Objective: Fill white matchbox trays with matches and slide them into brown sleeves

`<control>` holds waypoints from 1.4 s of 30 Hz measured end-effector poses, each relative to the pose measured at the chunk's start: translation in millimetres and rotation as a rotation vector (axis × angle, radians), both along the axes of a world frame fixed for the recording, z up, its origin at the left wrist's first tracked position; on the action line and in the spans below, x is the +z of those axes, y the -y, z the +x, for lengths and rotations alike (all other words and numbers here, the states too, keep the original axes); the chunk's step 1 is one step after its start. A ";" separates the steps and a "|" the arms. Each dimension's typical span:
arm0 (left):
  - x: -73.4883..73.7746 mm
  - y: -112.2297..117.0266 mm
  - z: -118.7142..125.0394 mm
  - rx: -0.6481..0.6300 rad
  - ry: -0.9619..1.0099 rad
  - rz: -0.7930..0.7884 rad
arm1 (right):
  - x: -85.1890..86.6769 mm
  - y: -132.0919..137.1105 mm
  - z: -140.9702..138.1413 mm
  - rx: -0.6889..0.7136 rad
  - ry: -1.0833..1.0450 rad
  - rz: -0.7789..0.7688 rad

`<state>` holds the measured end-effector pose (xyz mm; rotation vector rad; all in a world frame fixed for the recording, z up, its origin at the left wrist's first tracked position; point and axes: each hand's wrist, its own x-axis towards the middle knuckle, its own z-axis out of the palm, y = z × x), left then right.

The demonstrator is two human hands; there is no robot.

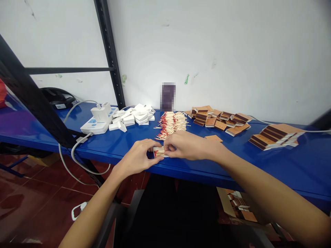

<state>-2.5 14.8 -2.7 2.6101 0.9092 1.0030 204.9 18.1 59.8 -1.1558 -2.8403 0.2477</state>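
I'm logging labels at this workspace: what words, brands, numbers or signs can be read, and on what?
No text is readable.
Power strip: blue markings, too small to read.
Brown matchbox covers: faint print, too small.
White label on the black object: too blurred.

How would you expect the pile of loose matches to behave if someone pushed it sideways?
The matches would probably scatter, since they lie loosely heaped. Each looks thin, so likely light and easily snapped. Some may slide on the glossy blue shelf.
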 end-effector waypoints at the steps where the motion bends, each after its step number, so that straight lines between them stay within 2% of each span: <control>1: 0.8 0.2 0.0 -0.009 -0.013 -0.006 | -1.1 0.3 -3.1 0.008 0.010 0.011; 5: 2.1 0.8 0.6 -0.027 -0.014 -0.037 | -1.4 -2.7 -0.3 -0.008 -0.001 0.036; 9: 2.5 1.6 1.6 -0.019 0.003 -0.053 | 4.3 -12.5 23.6 -0.098 -0.049 0.104; 12: 4.3 2.6 1.4 -0.005 -0.014 -0.063 | 4.7 -22.0 40.3 -0.175 0.002 0.115; 16: 5.7 2.6 0.7 -0.006 -0.060 -0.079 | -6.4 -31.1 47.3 -0.153 0.031 0.110; 22: 4.7 -0.5 -0.1 0.023 -0.087 -0.077 | -29.3 -41.4 41.2 -0.087 -0.022 0.225; 27: 6.0 -0.1 0.3 0.035 -0.075 -0.085 | -34.6 -47.1 40.6 -0.049 -0.060 0.266; 34: 5.1 2.2 0.8 0.051 -0.072 -0.081 | -35.2 -50.1 41.7 0.004 -0.097 0.229; 38: 4.1 2.4 0.6 0.044 -0.074 -0.072 | -32.7 -50.3 40.2 0.038 -0.249 0.135; 42: 2.8 1.3 0.8 0.040 -0.068 -0.064 | -25.5 -46.4 37.5 -0.015 -0.422 0.035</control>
